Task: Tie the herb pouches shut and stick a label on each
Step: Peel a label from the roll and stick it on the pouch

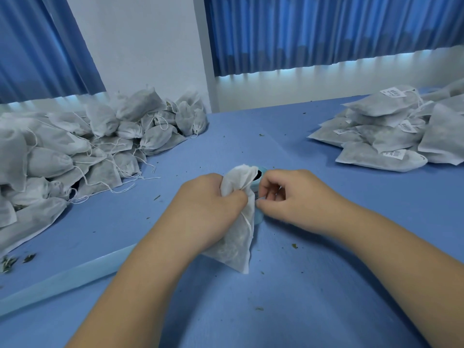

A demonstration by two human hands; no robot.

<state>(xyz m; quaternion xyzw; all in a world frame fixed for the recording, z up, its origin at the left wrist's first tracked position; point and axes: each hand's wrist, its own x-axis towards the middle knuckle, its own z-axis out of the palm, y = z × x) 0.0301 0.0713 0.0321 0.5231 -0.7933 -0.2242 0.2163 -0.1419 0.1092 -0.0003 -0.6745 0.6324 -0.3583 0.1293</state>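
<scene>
A white mesh herb pouch (237, 244) stands upright at the middle of the blue table, its neck gathered in my left hand (213, 204). My right hand (288, 197) is just right of the neck, fingers pinched on the pouch's thin drawstring. A light blue label dispenser (258, 217) sits behind the pouch, mostly hidden by it and by my hands. A large heap of pouches without labels (75, 151) lies at the left. A stack of flat pouches bearing white labels (391, 136) lies at the right.
The blue table (251, 310) carries scattered herb crumbs. A pale blue strip (62, 280) runs diagonally across the near left. Blue curtains (326, 33) and a white wall stand behind the table.
</scene>
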